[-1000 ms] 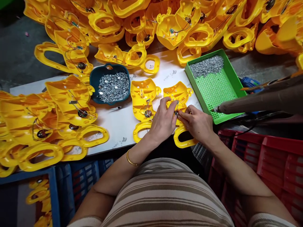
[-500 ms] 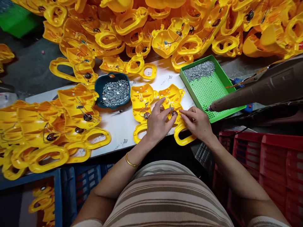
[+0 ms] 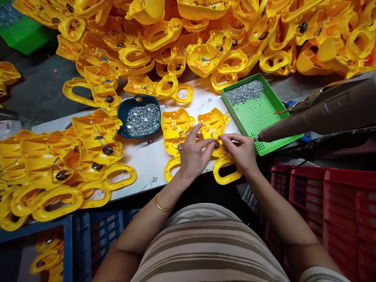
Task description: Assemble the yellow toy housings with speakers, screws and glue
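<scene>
Two yellow plastic shell halves lie open side up on the white board in front of me, the left shell half (image 3: 175,119) and the right shell half (image 3: 212,117). Each has a loop handle toward me, thin wires and a round dark speaker (image 3: 216,144). Over the right shell, my left hand (image 3: 195,156) pinches a thin wire (image 3: 212,135) between thumb and index finger, its other fingers raised. My right hand (image 3: 242,152) is closed at that shell's right side, thumb and index fingertip pinched at the wires; what exactly they hold is partly hidden.
A dark teal bowl (image 3: 120,127) of small metal parts stands left, a green tray (image 3: 272,149) of screws right. A brown powered tool (image 3: 317,105) reaches over the tray. Yellow shells (image 3: 44,156) are stacked left and heaped behind. Red crates (image 3: 337,203) and a blue crate (image 3: 69,243) flank me.
My right hand has shifted slightly left and its fingertips have come closer to the wires near the left fingertips. The view has tilted a little, so everything sits slightly lower.
</scene>
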Motion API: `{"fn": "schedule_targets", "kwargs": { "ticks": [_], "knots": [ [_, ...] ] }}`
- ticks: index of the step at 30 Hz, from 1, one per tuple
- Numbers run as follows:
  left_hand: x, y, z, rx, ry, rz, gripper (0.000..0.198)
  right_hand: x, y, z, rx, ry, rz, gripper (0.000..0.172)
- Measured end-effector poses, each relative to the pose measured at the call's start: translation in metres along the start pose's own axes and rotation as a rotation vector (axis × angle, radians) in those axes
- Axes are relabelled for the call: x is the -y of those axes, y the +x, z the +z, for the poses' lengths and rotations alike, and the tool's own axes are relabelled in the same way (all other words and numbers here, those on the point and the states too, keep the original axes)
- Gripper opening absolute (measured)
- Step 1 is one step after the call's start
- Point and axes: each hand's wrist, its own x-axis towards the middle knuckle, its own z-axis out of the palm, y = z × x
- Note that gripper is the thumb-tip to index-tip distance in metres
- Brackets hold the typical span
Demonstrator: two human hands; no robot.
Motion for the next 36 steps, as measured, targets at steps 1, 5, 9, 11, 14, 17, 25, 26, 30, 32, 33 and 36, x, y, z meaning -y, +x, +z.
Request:
{"fn": "schedule_targets", "kwargs": {
  "ticks": [1, 5, 9, 11, 14, 17, 25, 26, 30, 32, 33, 36],
  "knots": [
    [0.0, 0.0, 0.0, -0.004, 0.0, 0.0, 0.013, 0.0, 0.001, 0.0, -0.007, 0.025, 0.024, 0.027],
    [-0.001, 0.001, 0.001, -0.021, 0.041, -0.011, 0.01, -0.001, -0.001, 0.0, -0.026, 0.069, 0.095, 0.029],
    [-0.003, 0.003, 0.003, -0.042, 0.018, -0.041, 0.007, -0.003, -0.004, 0.002, -0.058, -0.073, -0.018, 0.026],
    [-0.002, 0.003, 0.003, -0.056, -0.01, -0.065, 0.007, -0.005, -0.005, 0.001, -0.061, -0.189, -0.093, 0.025],
    [0.001, 0.002, 0.004, -0.043, 0.014, -0.053, 0.005, -0.009, -0.003, -0.001, -0.057, -0.14, -0.055, 0.028],
    [0.0, -0.001, 0.003, -0.051, 0.049, -0.026, 0.021, -0.009, -0.001, -0.003, -0.025, 0.056, 0.053, 0.032],
    [-0.014, -0.007, -0.005, -0.03, 0.162, 0.138, 0.015, 0.003, 0.001, -0.003, 0.017, 0.107, 0.024, 0.034],
    [-0.014, -0.007, -0.005, -0.022, 0.164, 0.13, 0.012, 0.004, 0.0, -0.003, 0.025, 0.103, 0.02, 0.035],
    [-0.014, -0.009, -0.007, -0.058, 0.133, 0.101, 0.013, 0.012, -0.009, -0.006, 0.12, 0.098, 0.061, 0.037],
    [-0.015, -0.01, -0.01, -0.117, 0.146, 0.125, 0.012, 0.014, -0.016, -0.006, 0.163, 0.091, 0.095, 0.035],
    [-0.016, -0.011, -0.011, -0.141, 0.164, 0.144, 0.012, 0.014, -0.019, -0.006, 0.161, 0.081, 0.1, 0.032],
    [-0.016, -0.014, -0.013, -0.163, 0.193, 0.219, 0.012, 0.013, -0.025, -0.003, 0.099, 0.077, 0.095, 0.027]
  ]
}}
